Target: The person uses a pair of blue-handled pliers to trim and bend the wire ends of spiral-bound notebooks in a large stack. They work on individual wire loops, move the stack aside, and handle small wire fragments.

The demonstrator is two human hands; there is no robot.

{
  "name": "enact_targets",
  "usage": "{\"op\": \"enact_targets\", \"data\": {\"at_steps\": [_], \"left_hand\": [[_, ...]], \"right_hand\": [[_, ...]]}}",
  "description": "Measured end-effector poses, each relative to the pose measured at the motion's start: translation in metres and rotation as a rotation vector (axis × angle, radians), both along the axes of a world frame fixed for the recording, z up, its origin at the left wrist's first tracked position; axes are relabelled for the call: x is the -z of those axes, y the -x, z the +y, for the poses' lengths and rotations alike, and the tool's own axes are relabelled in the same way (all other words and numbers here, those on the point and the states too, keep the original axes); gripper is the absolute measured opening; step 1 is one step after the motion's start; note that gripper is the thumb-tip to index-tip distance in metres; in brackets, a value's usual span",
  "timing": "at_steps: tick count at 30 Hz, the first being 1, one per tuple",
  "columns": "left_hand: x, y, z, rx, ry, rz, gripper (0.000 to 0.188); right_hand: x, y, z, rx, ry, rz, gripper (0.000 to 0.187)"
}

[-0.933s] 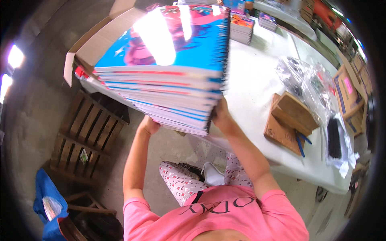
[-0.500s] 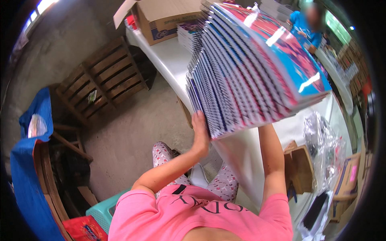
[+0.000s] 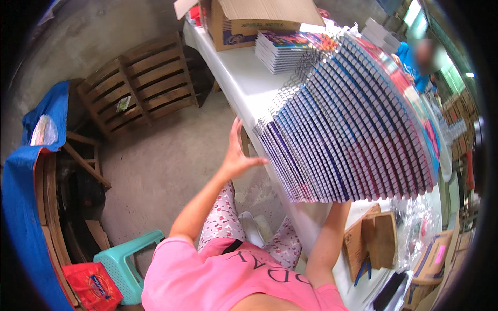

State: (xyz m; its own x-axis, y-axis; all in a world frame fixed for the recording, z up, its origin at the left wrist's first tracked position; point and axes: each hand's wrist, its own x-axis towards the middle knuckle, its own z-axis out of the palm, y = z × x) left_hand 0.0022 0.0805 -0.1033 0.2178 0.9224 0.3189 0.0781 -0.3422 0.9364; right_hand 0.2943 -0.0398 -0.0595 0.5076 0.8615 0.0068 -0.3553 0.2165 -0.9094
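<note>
A thick fan of spiral notebooks [image 3: 342, 135] leans over the white table, its wire-bound edges facing me and glossy coloured covers on the far right. My left hand [image 3: 238, 155] is open at the near left side of the fan, fingers spread upward. Its thumb points at the lower left notebooks; whether it touches them I cannot tell. My right forearm [image 3: 328, 236] reaches up to the lower edge of the fan. Behind the notebooks my right hand and its fingers are hidden.
The white table [image 3: 228, 65] bears a neat notebook stack [image 3: 280, 54] and an open cardboard box [image 3: 249, 31]. Nearer stand a wooden block piece [image 3: 378, 238] and clear plastic wrap [image 3: 415, 223]. A green stool [image 3: 122, 264] and a pallet [image 3: 140, 85] are leftward. A person in blue [image 3: 415, 57] works beyond.
My left hand has let go of the notebooks and spread open to their left. The notebooks have fanned out wider and shifted right and nearer, with my right arm still against them.
</note>
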Motion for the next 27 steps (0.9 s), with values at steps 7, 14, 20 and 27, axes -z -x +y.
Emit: {"op": "enact_targets", "data": {"at_steps": [7, 14, 20, 27], "left_hand": [[-0.008, -0.003, 0.068, 0.335, -0.035, 0.177, 0.063], [-0.006, 0.007, 0.019, 0.288, 0.072, 0.134, 0.047], [-0.001, -0.006, -0.077, 0.071, -0.008, 0.139, 0.045], [0.01, 0.007, -0.098, 0.169, 0.112, -0.224, 0.047]], "right_hand": [[0.02, 0.053, 0.011, 0.078, -0.032, 0.061, 0.056], [-0.008, 0.042, 0.015, 0.09, -0.089, -0.022, 0.056], [-0.029, 0.022, 0.014, 0.09, -0.14, -0.084, 0.056], [-0.038, 0.007, -0.004, 0.131, -0.16, -0.128, 0.056]]}}
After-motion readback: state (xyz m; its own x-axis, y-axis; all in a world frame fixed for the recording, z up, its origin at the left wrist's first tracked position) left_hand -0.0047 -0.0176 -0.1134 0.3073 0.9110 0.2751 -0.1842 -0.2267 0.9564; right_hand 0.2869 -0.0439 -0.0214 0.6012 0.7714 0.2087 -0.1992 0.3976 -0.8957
